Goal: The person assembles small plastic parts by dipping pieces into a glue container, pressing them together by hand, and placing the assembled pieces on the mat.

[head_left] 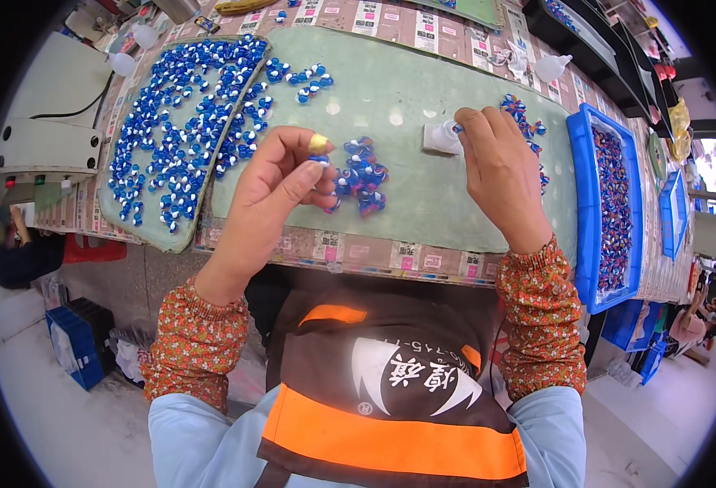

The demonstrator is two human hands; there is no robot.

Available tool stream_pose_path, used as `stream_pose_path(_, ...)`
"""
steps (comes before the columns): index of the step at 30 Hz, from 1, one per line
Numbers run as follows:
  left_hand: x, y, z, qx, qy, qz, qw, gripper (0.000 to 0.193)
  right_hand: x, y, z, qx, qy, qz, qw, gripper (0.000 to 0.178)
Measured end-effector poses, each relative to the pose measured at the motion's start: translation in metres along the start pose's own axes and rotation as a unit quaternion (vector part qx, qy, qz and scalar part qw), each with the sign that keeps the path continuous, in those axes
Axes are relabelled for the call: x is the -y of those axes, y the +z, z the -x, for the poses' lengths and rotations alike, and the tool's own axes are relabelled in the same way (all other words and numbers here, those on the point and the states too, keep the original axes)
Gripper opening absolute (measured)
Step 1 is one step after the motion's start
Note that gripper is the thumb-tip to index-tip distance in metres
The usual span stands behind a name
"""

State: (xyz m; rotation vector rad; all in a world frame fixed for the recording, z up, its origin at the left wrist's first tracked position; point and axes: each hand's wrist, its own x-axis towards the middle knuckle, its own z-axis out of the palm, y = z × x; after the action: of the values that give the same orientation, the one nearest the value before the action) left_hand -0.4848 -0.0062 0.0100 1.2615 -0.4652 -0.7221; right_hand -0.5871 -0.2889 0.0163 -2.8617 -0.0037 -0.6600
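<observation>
My left hand (pixel 272 179) pinches a small blue-and-white piece (pixel 320 160) between thumb and fingers; a yellow cover (pixel 319 142) sits on a fingertip. Right beside that hand lies a loose cluster of blue pieces with reddish parts (pixel 364 175). My right hand (pixel 500 163) has its fingertips closed at a small white bottle (pixel 445 138), which stands in a pale block (pixel 433 146) on the green mat (pixel 423 203). A bit of blue shows at those fingertips; most of what they grip is hidden.
Many blue-and-white pieces fill a green tray (pixel 181 134) at the left, some spilling onto the mat. More coloured pieces (pixel 514 106) lie beyond my right hand. A blue bin (pixel 583 203) of finished-looking pieces stands right. A white squeeze bottle (pixel 552 67) is at the back.
</observation>
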Motion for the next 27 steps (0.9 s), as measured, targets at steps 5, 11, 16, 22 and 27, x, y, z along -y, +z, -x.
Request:
stream_pose_path(5,0.0,0.005,0.003,-0.024,-0.019,-0.012,0.999,0.022,0.004,-0.005,-0.003,0.028,-0.001,0.03,0.999,0.018)
stream_pose_path(11,0.003,0.012,0.005,-0.03,-0.048,0.033,0.998,0.02,0.005,-0.011,-0.003,0.008,0.008,0.039,0.999,0.023)
stream_pose_path(16,0.011,0.016,0.005,0.019,-0.076,0.082,0.994,0.018,0.017,-0.018,0.007,-0.018,0.044,-0.18,0.982,0.025)
stream_pose_path(22,0.023,0.025,0.006,0.045,-0.079,0.206,0.974,0.018,0.072,-0.021,0.016,0.022,0.082,-0.407,0.91,0.022)
stream_pose_path(27,0.023,0.036,0.011,0.055,-0.076,0.235,0.967,0.018,0.086,-0.014,0.021,-0.014,0.053,-0.41,0.91,0.022)
